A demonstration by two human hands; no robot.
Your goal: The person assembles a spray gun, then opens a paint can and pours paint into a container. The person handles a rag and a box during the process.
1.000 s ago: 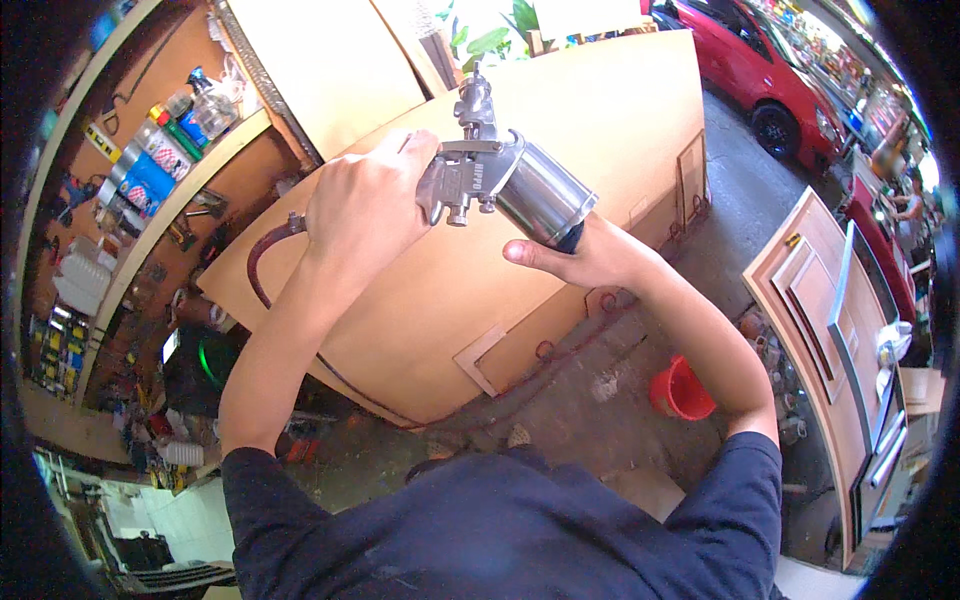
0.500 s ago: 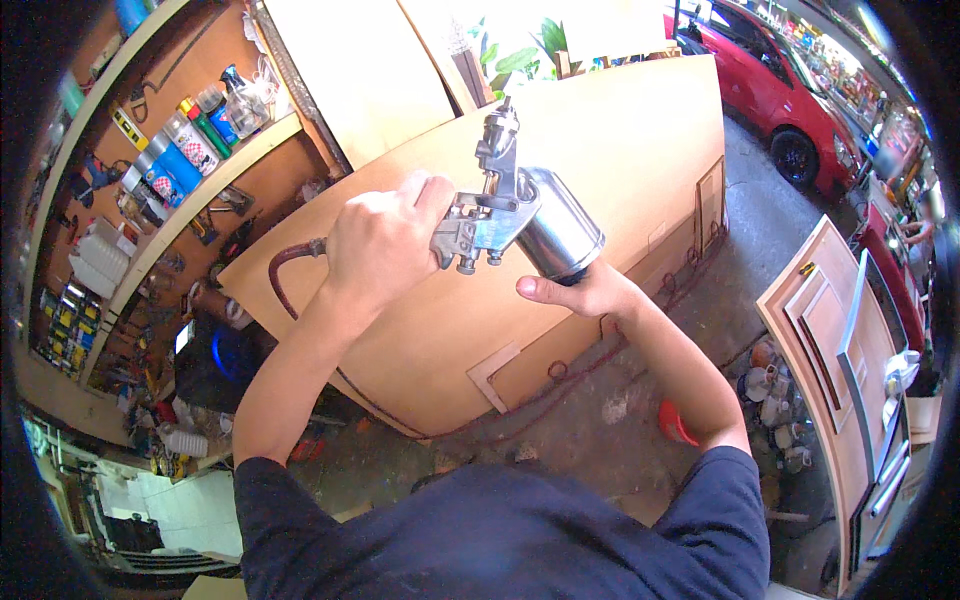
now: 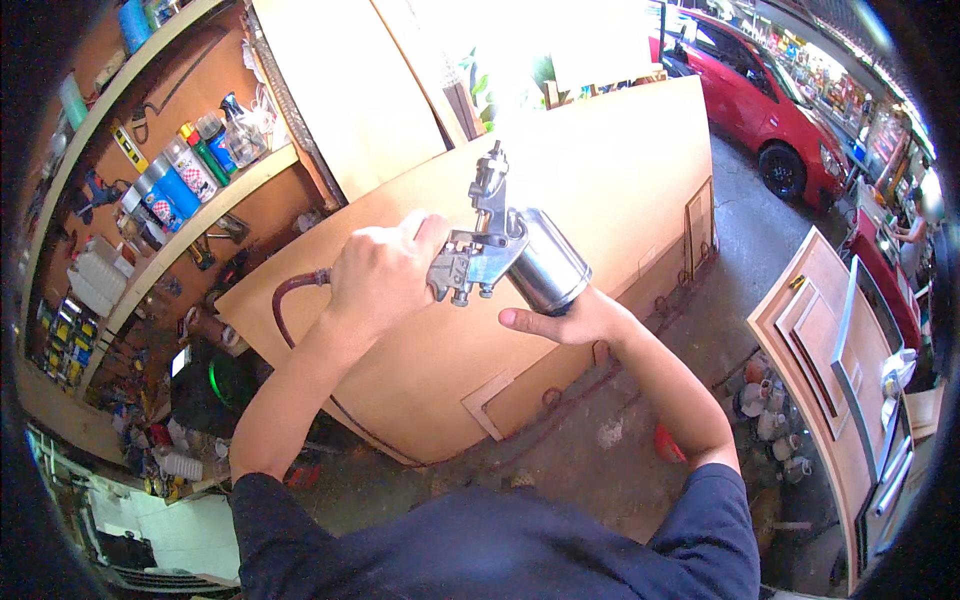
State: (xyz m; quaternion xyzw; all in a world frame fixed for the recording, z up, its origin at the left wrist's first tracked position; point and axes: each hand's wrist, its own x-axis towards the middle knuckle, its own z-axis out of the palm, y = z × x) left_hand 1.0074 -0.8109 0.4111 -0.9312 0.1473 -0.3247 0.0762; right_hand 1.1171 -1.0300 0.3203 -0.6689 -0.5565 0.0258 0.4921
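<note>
A metal spray gun (image 3: 478, 252) with a silver cup (image 3: 548, 258) is held up over a large tan board (image 3: 640, 150). My left hand (image 3: 383, 272) is closed round the gun's handle, with a dark red hose (image 3: 285, 300) running from beneath it. My right hand (image 3: 575, 318) is under the cup, gripping a dark part at its bottom, with the thumb stretched out to the left.
Wooden shelves (image 3: 230, 190) with cans and tools stand at the left. Stacked panels (image 3: 800, 340) lean at the right, near assorted containers (image 3: 770, 420). A red car (image 3: 760, 110) is at the back right, with another person (image 3: 912, 230) farther right. A red bucket (image 3: 668, 440) sits on the floor.
The gun and both hands appear lower in the picture than a second ago, and the surroundings have shifted downward in the view. Both hands keep their hold; the gun looks slightly turned.
</note>
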